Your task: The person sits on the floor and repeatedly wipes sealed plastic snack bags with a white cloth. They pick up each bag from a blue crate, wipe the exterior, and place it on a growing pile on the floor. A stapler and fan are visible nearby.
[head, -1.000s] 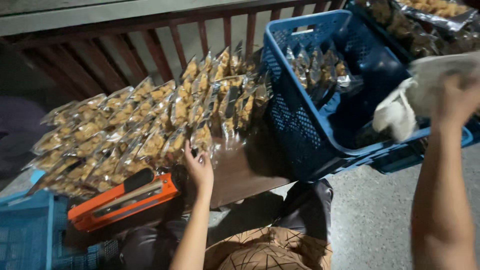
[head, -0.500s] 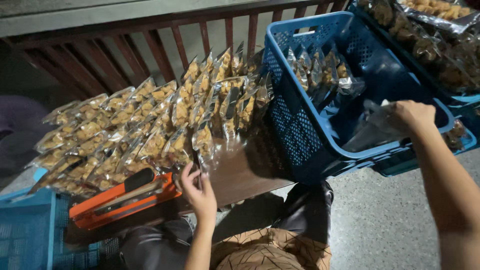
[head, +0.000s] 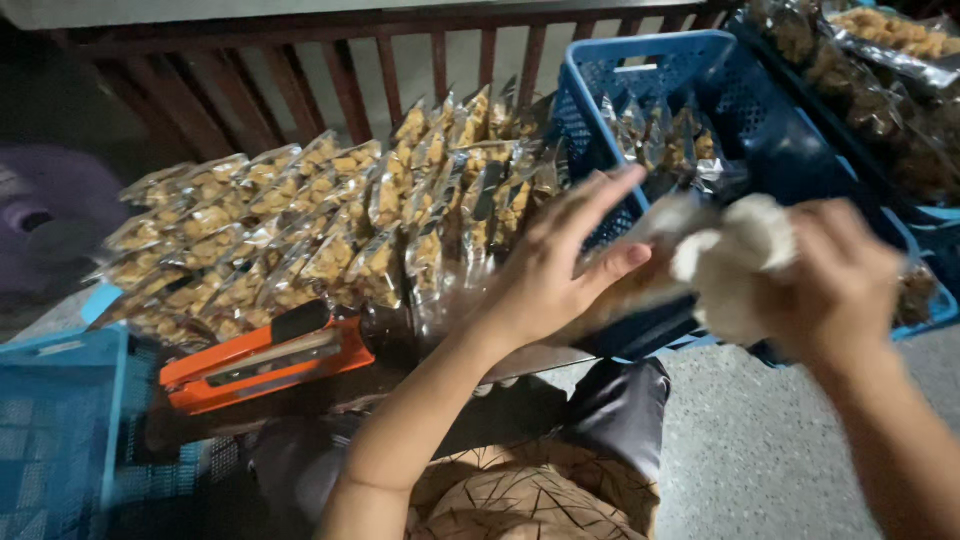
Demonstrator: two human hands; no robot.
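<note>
Down low, near me, I see a lap w/ brown patterned cloth [head: 520,500] and dark trousers [head: 620,420]. Grey floor [head: 760,460] is on the right side.

Next up come my two hands, held close together over the lap. L hand [head: 545,275] has fingers [head: 600,195] spread out wide and flat, thumb under. It pushes against a clear bag [head: 655,240], prob. to keep the bag flat. R hand [head: 835,285] is curled tight round a white lump [head: 735,260], maybe a bunched cloth or bag end, too blurry to tell. I think both hands hold one thing, each at its own end. The bag sits right between the hands, in front of the blue crate [head: 800,150], not inside it.

Left of the hands, an orange sealer [head: 265,355] lies on a dark board [head: 330,390], close by so it is easy to grab, I guess. A light blue basket [head: 60,430] is at the far left corner.

Further back, lots of small snack packs [head: 320,220] lie in neat rows, leaning on each other like tiles. That prob. keeps them tidy and easy to count. The crate holds more packs, standing up at its back wall.

Farthest off, a red-brown wood rail [head: 340,90] runs behind it all. Top right has big bags of snacks [head: 880,60].
</note>
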